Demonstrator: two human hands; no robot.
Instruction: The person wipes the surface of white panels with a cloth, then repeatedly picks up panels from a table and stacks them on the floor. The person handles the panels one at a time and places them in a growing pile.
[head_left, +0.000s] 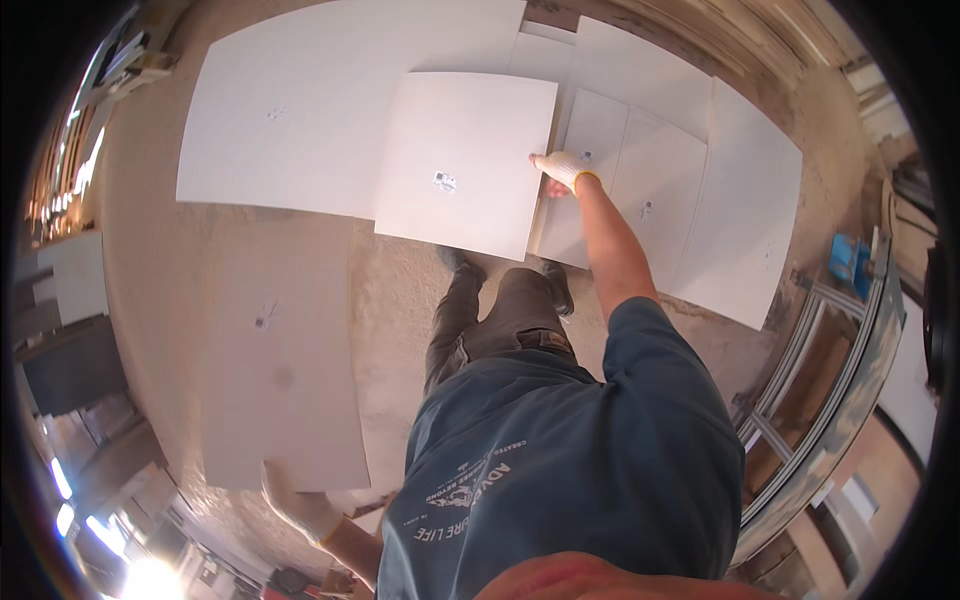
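Note:
My right hand (568, 170), in a white work glove with a yellow cuff, grips the right edge of a squarish white panel (460, 130). The thumb lies over its face and the fingers curl behind the edge. This panel overlaps larger white panels and bears a small printed label (444, 181). At the lower left my gloved left hand (300, 508) is closed on the near edge of a long white panel (285, 385), with the thumb on its face. The fingers under it are hidden. That panel also carries a small label (264, 316).
Large white panels lie at the far left (270, 150) and right (745, 190), with smaller panels (655, 170) on the right. A metal-framed structure (800, 370) with a blue object (850, 262) stands at right. Dark boards (75, 365) stand at left; long boards (745, 40) lie far back.

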